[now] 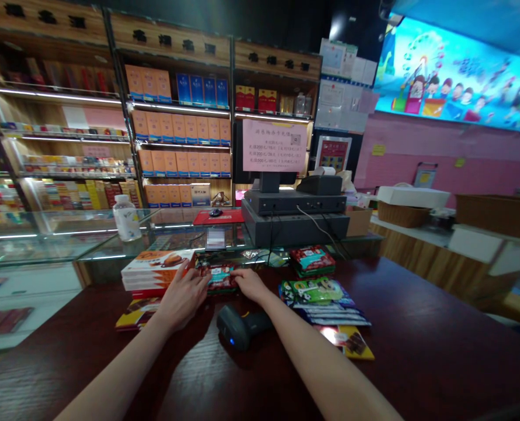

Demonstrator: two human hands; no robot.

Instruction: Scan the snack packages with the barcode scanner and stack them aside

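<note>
A red snack packet with a pale blue label (220, 279) lies at the far side of the dark table, between my two hands. My left hand (186, 295) is open, its fingers stretched along the packet's left end and beside a stack of white and orange boxes (155, 270). At the packet's right end, the fingers of my right hand (251, 285) are closed on its edge. Below my right wrist lies a black barcode scanner (234, 328) with a blue light, its handle partly under my forearm. What lies beneath the packet is partly hidden.
Right of my arm lie green and blue packets (319, 295) over a yellow chocolate packet (356, 342). Behind them sit more red packets (312, 260). A cash register base (295, 228) with cables and a white bottle (127, 219) stand farther back. Yellow packets (137, 313) poke out beneath the boxes.
</note>
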